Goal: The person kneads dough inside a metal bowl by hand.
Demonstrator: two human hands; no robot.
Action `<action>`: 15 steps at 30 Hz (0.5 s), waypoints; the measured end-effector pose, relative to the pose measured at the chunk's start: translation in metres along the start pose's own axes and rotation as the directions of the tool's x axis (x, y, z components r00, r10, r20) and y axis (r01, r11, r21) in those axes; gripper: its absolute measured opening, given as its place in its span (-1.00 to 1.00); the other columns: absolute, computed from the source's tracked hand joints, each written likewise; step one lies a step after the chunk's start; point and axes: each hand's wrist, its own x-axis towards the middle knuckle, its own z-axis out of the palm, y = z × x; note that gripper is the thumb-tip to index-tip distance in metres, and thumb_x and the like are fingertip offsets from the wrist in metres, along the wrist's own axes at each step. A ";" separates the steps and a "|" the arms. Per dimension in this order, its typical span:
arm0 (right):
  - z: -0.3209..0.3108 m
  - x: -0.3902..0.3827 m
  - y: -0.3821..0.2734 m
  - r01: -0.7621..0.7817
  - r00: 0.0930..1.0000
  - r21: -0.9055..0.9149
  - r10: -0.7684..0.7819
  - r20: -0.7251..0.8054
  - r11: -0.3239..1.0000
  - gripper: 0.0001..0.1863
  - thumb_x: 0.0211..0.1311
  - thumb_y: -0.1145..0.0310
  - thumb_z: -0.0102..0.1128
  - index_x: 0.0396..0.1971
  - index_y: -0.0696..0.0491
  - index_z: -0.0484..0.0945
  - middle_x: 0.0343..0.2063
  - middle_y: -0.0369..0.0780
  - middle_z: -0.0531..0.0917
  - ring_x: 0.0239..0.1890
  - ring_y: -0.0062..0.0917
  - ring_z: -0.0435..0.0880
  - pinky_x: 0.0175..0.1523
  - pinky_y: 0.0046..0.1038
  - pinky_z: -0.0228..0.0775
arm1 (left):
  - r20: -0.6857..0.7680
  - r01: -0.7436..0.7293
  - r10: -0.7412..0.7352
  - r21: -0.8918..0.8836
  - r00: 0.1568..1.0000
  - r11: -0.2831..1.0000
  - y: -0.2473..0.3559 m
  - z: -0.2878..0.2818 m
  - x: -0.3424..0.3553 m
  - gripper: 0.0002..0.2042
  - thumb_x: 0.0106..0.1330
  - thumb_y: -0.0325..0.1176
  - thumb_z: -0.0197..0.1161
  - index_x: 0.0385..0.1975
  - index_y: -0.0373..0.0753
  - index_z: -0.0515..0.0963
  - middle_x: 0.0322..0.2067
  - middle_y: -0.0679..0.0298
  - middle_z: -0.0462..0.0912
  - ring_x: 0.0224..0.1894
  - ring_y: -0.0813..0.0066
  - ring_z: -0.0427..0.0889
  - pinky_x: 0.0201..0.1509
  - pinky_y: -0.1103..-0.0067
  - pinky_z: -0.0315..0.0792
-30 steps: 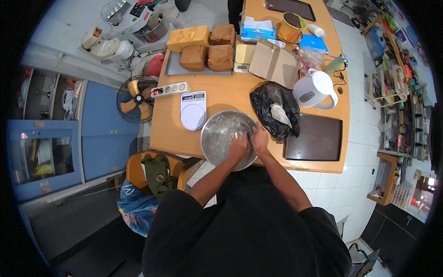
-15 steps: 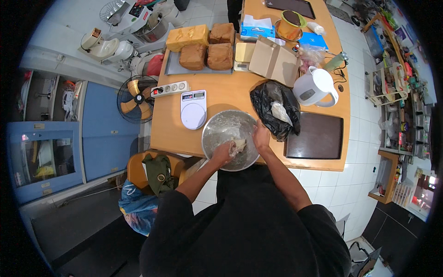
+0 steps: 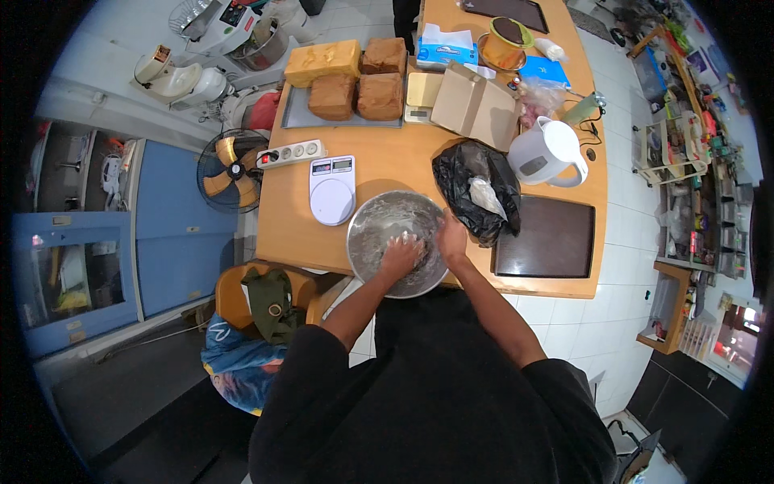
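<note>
Farther forward my left hand (image 3: pixel 402 255) is reaching than half a second ago, and the dough that was showing beside it is now hiding from view. Its palm is facing down inside the bowl (image 3: pixel 367 238), the whitened fingers spreading a little and pointing away from me; whether they are closing on dough underneath, I cannot tell. Which way the dough's long axis is running, I cannot tell either. My right hand (image 3: pixel 452 236) is staying on the bowl's right rim, fingers curling tightly over the edge and gripping it.

The bowl is sitting at the table's (image 3: pixel 282 230) front edge, its near side jutting past that edge in this view. Its mouth is facing up, its round rim giving it no long axis, and pale smears are coating the inside wall.

Just left, the scale (image 3: pixel 332 200) is lying lengthwise away from me. Right of the bowl, the black bag (image 3: pixel 453 179) is slumping beside the tray (image 3: pixel 546 236), whose longer sides are running left to right.
</note>
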 end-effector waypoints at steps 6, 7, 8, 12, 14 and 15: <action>-0.003 -0.001 -0.001 0.010 1.000 0.017 -0.010 -0.005 1.000 -0.88 0.11 0.53 0.04 -0.32 0.12 0.39 -0.42 0.06 0.60 -0.34 0.03 0.58 -0.23 -0.06 0.37 | -0.268 0.037 -0.079 -0.157 0.960 0.987 -0.019 0.028 0.035 -0.79 0.15 -0.15 0.14 -0.36 -0.11 0.57 -0.35 0.18 0.59 -0.33 0.17 0.62 -0.23 0.24 0.48; -0.001 0.000 0.005 0.002 1.000 0.015 -0.002 -0.013 1.000 -0.88 0.11 0.53 0.04 -0.32 0.12 0.39 -0.42 0.06 0.60 -0.34 0.03 0.58 -0.23 -0.06 0.37 | -0.161 0.109 -0.143 -0.202 0.977 0.973 -0.019 0.023 0.042 -0.76 0.08 -0.11 0.18 -0.38 -0.12 0.59 -0.38 0.16 0.60 -0.32 0.17 0.62 -0.23 0.27 0.48; 0.002 0.002 0.009 -0.019 1.000 -0.014 0.019 -0.018 1.000 -0.88 0.10 0.53 0.05 -0.32 0.11 0.38 -0.43 0.05 0.60 -0.34 0.03 0.58 -0.24 -0.07 0.37 | -0.049 0.185 -0.202 -0.237 0.978 0.954 -0.019 0.019 0.048 -0.72 0.02 -0.08 0.22 -0.39 -0.12 0.61 -0.41 0.14 0.61 -0.31 0.17 0.62 -0.22 0.29 0.49; 0.010 0.003 0.009 0.003 1.000 -0.056 -0.005 -0.028 0.998 -0.86 0.24 0.37 -0.02 -0.22 0.02 0.35 -0.45 0.01 0.61 -0.35 -0.01 0.60 -0.26 -0.04 0.37 | 0.072 0.314 -0.309 -0.349 0.948 0.883 -0.039 0.017 0.055 -0.62 -0.08 -0.01 0.27 -0.39 -0.18 0.63 -0.36 0.06 0.62 -0.29 0.09 0.62 -0.18 0.31 0.49; 0.011 0.003 -0.001 0.002 1.000 -0.074 0.000 0.030 0.997 -0.86 0.24 0.37 -0.02 -0.23 0.02 0.35 -0.44 0.00 0.61 -0.35 -0.02 0.60 -0.25 -0.04 0.38 | 0.482 0.473 -0.234 -0.465 0.844 0.748 -0.064 0.019 0.058 -0.56 -0.08 -0.02 0.28 -0.32 -0.26 0.62 -0.30 0.00 0.63 -0.19 0.04 0.61 -0.06 0.29 0.46; 0.012 0.004 0.005 -0.030 0.996 -0.113 0.038 0.078 0.993 -0.86 0.24 0.37 -0.02 -0.23 0.03 0.35 -0.43 0.00 0.62 -0.35 -0.02 0.60 -0.25 -0.03 0.38 | 0.486 0.464 -0.219 -0.469 0.846 0.752 -0.064 0.001 0.064 -0.56 -0.08 -0.02 0.28 -0.32 -0.26 0.62 -0.30 0.00 0.63 -0.19 0.04 0.61 -0.06 0.29 0.46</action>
